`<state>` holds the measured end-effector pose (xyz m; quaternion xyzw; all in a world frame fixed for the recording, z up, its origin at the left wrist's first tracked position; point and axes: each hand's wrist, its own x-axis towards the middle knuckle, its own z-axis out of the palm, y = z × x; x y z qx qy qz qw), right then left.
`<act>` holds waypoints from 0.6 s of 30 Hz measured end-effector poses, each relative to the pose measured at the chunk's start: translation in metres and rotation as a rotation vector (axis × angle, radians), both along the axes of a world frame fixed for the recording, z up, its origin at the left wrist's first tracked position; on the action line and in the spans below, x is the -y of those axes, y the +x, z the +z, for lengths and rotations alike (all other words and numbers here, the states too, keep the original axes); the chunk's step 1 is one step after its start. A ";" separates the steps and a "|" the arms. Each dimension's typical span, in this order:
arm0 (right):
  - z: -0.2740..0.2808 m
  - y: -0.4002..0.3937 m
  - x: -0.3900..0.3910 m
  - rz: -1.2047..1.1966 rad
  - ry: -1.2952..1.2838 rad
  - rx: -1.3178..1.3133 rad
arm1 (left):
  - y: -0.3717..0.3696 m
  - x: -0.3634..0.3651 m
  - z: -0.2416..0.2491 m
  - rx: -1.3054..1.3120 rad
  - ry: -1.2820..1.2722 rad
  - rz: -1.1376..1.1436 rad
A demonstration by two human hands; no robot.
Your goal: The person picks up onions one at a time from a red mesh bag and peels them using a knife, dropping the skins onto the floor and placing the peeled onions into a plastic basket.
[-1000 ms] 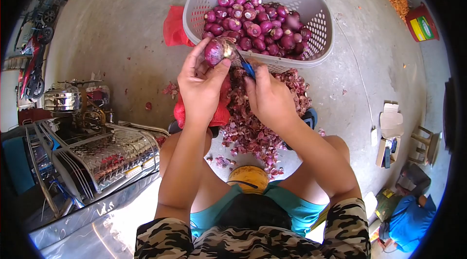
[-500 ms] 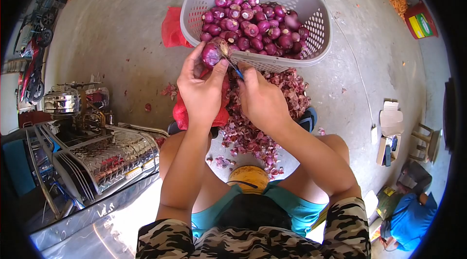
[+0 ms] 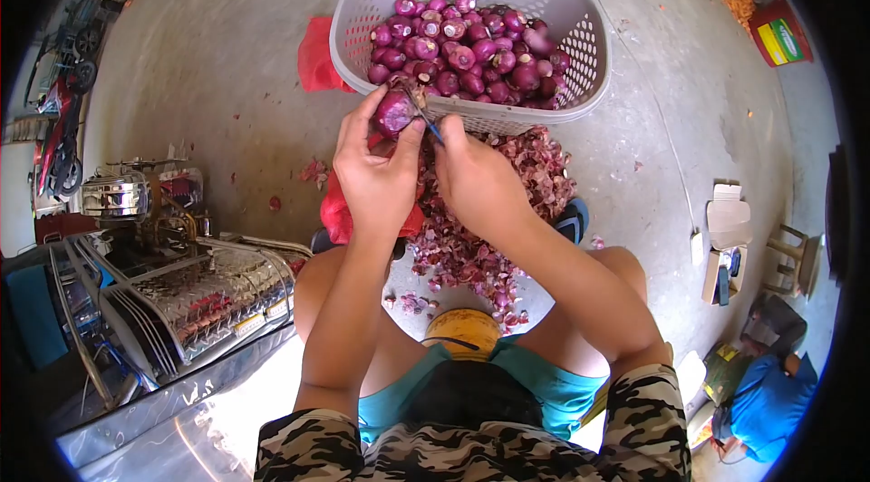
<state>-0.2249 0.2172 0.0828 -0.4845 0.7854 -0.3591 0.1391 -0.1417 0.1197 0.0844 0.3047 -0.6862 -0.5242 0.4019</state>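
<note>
A red onion [image 3: 393, 114] with dry skin around its top is gripped in the fingers of my left hand [image 3: 373, 178]. My right hand [image 3: 478, 181] is closed around the blue handle of a small knife [image 3: 433, 130]. The knife's thin blade lies against the neck end of the onion, near my left thumb. Just beyond both hands stands a grey perforated basket [image 3: 337, 38], holding many peeled red onions [image 3: 462, 56]. Below my hands a heap of onion skins [image 3: 489, 255] covers the floor, and a red mesh bag [image 3: 337, 210] lies beside my left wrist.
Red cloth or netting [image 3: 319, 56] lies left of the basket. A metal sidecar frame [image 3: 217, 292] stands at the left. A yellow seat [image 3: 464, 328] shows between my legs. An opened cardboard box [image 3: 728, 251] and a person in blue [image 3: 770, 405] are at the right, with a red bucket [image 3: 779, 33] further back.
The onion has turned in my left hand, with more of its purple flesh showing. The knife and my right hand have shifted slightly left along its neck.
</note>
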 end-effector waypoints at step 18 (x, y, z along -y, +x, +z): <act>0.006 0.001 -0.008 0.000 -0.081 0.087 | 0.009 0.007 0.012 -0.101 0.206 -0.174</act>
